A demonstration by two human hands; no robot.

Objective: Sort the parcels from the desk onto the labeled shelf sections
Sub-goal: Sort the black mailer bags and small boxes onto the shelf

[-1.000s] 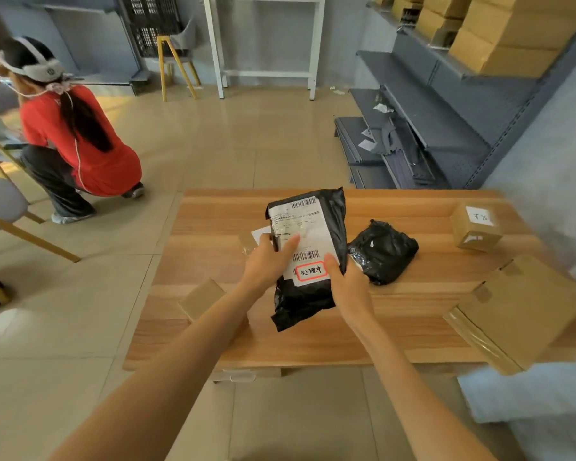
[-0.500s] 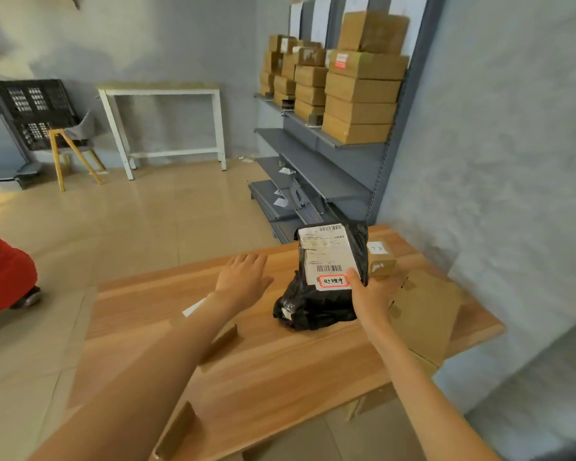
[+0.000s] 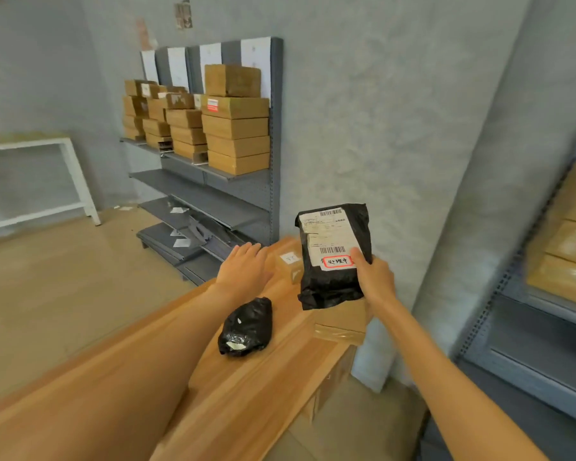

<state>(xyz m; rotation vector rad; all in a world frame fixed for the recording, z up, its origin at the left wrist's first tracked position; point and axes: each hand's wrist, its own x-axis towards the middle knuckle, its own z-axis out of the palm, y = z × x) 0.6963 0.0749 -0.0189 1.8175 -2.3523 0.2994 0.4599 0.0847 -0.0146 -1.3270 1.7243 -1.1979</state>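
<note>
The right hand (image 3: 374, 277) grips a black parcel (image 3: 333, 254) upright above the desk (image 3: 246, 387), thumb on its white label. The left hand (image 3: 245, 267) hovers flat, fingers spread. A smaller black bag (image 3: 246, 327) lies on the desk; stacked boxes (image 3: 235, 134) fill the shelf (image 3: 213, 188) beyond.

Right hand (image 3: 374, 277) holds black parcel (image 3: 333, 254) above desk (image 3: 246, 387).

Single head view, facing down over desk (image 3: 253, 377), close.

White-framed table (image 3: 64, 181) by the grey wall (image 3: 379, 128) at left, beige tiled floor (image 3: 64, 294) beneath
</note>
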